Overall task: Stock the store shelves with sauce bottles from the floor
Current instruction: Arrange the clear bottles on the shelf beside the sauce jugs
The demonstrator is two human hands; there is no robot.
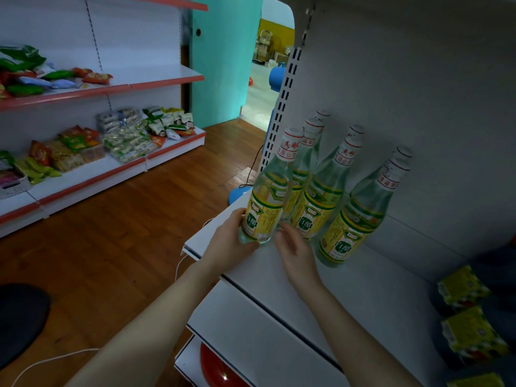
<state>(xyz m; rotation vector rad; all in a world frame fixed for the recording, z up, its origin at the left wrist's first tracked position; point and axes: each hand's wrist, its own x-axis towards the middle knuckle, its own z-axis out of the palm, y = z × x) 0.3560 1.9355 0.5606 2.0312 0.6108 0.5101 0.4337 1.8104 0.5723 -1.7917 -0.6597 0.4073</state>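
Note:
Several clear glass bottles with yellow-green labels and white caps stand on the white shelf (279, 277) to my right. The front-left bottle (269, 196) stands at the shelf's left end, and my left hand (233, 244) is wrapped around its base. My right hand (296, 250) hovers just right of that base with fingers spread, holding nothing. More bottles stand behind it, including a middle one (324, 196) and a right one (360, 216).
Yellow packets (469, 311) lie at the shelf's right end. A red object (217, 370) sits on the shelf below. Across the wooden floor (117, 241), snack-filled shelves (92, 174) line the left wall. A white cable (50, 361) and a dark round object (19, 319) lie on the floor.

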